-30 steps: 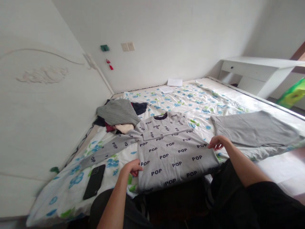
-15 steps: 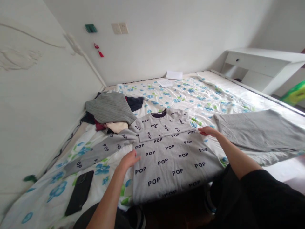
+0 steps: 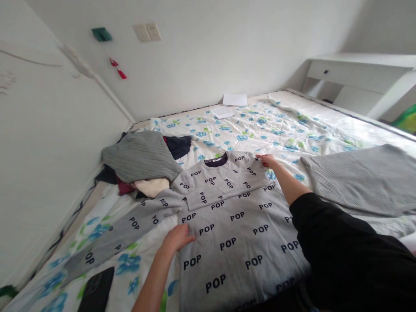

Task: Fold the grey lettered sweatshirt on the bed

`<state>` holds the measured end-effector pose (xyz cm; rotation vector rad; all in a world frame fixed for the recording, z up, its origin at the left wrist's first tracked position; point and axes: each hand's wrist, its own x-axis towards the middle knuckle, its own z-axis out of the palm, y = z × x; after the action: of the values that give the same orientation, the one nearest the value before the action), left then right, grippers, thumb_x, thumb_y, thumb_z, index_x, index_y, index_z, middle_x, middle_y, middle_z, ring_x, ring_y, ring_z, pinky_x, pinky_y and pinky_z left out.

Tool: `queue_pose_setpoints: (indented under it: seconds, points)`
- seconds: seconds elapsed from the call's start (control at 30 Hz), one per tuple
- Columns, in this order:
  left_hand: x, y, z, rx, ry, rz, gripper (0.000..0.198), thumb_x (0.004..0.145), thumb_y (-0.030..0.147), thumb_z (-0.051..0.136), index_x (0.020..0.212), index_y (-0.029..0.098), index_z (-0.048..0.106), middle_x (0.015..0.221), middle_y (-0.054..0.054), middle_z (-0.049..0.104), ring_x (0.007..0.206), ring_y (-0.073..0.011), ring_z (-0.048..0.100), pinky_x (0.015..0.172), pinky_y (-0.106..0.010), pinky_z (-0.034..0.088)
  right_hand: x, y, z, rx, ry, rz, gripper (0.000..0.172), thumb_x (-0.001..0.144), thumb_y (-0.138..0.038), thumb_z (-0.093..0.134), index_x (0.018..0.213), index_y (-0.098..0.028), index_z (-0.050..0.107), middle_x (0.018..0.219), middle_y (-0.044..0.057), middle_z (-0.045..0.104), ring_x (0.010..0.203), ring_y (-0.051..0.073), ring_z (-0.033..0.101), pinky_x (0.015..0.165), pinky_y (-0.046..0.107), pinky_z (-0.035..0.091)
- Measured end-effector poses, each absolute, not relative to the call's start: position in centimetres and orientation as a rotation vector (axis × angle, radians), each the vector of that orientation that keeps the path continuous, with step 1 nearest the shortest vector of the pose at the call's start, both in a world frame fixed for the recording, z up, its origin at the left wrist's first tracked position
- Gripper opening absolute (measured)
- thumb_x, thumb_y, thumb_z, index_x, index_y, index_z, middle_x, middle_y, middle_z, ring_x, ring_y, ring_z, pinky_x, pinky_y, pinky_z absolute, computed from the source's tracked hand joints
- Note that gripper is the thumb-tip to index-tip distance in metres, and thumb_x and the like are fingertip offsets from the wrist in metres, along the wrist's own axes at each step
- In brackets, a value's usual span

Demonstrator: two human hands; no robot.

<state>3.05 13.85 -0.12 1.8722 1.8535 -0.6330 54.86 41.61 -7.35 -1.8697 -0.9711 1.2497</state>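
Note:
A grey shirt [image 3: 227, 229] printed with "POP" lies spread on the bed, its dark-lined collar away from me. One sleeve [image 3: 130, 225] stretches out to the left. The other is folded across the chest, forming a band. My right hand [image 3: 267, 160] pinches the cloth at the shirt's right shoulder. At the shirt's left edge, below the armpit, rests my left hand [image 3: 177, 238], thumb apart from the fingers and lying on the cloth. Some of its fingers are hidden.
A heap of clothes with a grey knit [image 3: 139, 156] on top lies left by the wall. A black phone [image 3: 96, 290] is near my left forearm. A grey ribbed garment [image 3: 354, 180] lies right. Papers [image 3: 234, 100] and a white desk [image 3: 351, 82] are farther back.
My right hand has moved from the folded band's lower right corner up to the shoulder. The left hand stays at the left edge. The view has shifted slightly.

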Motion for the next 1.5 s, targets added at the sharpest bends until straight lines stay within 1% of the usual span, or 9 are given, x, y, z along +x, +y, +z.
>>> queue_pose_setpoints:
  seconds: [0.17,0.37,0.53,0.7,0.83,0.97,1.07,1.2,1.5]
  points:
    - [3.1,13.5,-0.3,1.823,1.868,-0.629,0.018,0.095,0.04,0.076,0.093,0.025,0.065,0.114,-0.009,0.083,0.114,-0.0318,0.079,0.092,-0.036,0.056,53.5,44.9,-8.2,-1.998,-1.177,1.058,0.048,0.087,-0.046,0.102,0.118,-0.018,0.079,0.098,0.008,0.083,0.1,0.027,0.078,0.083,0.028,0.064]
    - [3.1,13.5,-0.6,1.804,1.895,-0.59,0.02,0.093,0.04,0.076,0.091,0.025,0.064,0.109,-0.008,0.082,0.111,-0.0313,0.078,0.091,-0.036,0.054,54.8,44.7,-10.0,-2.198,-1.092,0.644,0.039,0.099,-0.048,0.089,0.123,-0.017,0.082,0.116,0.018,0.086,0.126,0.035,0.077,0.101,0.033,0.062]
    - [3.4,13.6,-0.5,1.824,1.893,-0.584,0.019,0.095,0.041,0.075,0.091,0.025,0.066,0.11,-0.01,0.082,0.113,-0.0327,0.078,0.091,-0.036,0.054,57.1,43.9,-10.3,-1.953,-0.95,1.105,0.037,0.11,-0.054,0.076,0.115,-0.017,0.08,0.093,0.011,0.083,0.102,0.026,0.08,0.086,0.028,0.066]
    - [3.8,13.6,-0.2,1.822,1.888,-0.599,0.017,0.097,0.039,0.074,0.095,0.024,0.067,0.116,-0.012,0.083,0.116,-0.0332,0.078,0.092,-0.037,0.053,59.3,43.1,-10.0,-1.708,-0.98,1.45,0.007,0.104,-0.024,0.081,0.106,-0.019,0.076,0.093,0.005,0.082,0.087,0.015,0.077,0.082,0.02,0.066]
    - [3.7,13.5,-0.1,1.819,1.884,-0.61,0.015,0.098,0.038,0.072,0.097,0.023,0.067,0.117,-0.013,0.083,0.116,-0.033,0.078,0.092,-0.037,0.053,58.6,42.9,-10.9,-2.019,-0.988,1.086,0.016,0.097,-0.031,0.088,0.097,-0.02,0.077,0.09,0.007,0.081,0.085,0.02,0.077,0.08,0.025,0.066]
    - [3.6,13.6,-0.1,1.817,1.88,-0.606,0.016,0.097,0.038,0.073,0.096,0.024,0.067,0.116,-0.012,0.083,0.115,-0.0333,0.078,0.091,-0.037,0.053,56.9,43.4,-11.3,-2.245,-1.03,0.746,0.023,0.1,-0.04,0.08,0.104,-0.017,0.082,0.106,0.015,0.084,0.112,0.033,0.08,0.099,0.036,0.065]
    - [3.7,13.6,-0.2,1.823,1.88,-0.619,0.015,0.097,0.038,0.072,0.097,0.023,0.069,0.116,-0.013,0.083,0.115,-0.0337,0.078,0.093,-0.038,0.054,55.2,44.0,-10.4,-2.18,-1.234,0.537,0.039,0.1,-0.028,0.072,0.135,-0.013,0.078,0.137,0.024,0.079,0.139,0.04,0.069,0.121,0.049,0.055]
    - [4.0,13.5,-0.2,1.842,1.869,-0.625,0.015,0.098,0.037,0.071,0.101,0.023,0.071,0.117,-0.013,0.082,0.117,-0.0339,0.078,0.097,-0.039,0.056,50.7,44.2,-9.6,-1.883,-1.635,0.312,0.063,0.109,-0.024,0.056,0.171,-0.015,0.053,0.181,0.023,0.047,0.169,0.041,0.038,0.142,0.062,0.025]
    - [4.1,13.0,-0.4,1.856,1.887,-0.636,0.016,0.1,0.039,0.07,0.104,0.023,0.07,0.12,-0.014,0.082,0.118,-0.0329,0.078,0.099,-0.037,0.056,46.5,44.0,-13.3,-1.902,-1.962,0.587,0.081,0.117,-0.06,0.058,0.183,-0.017,0.037,0.195,0.018,0.022,0.183,0.036,0.01,0.146,0.063,-0.003]
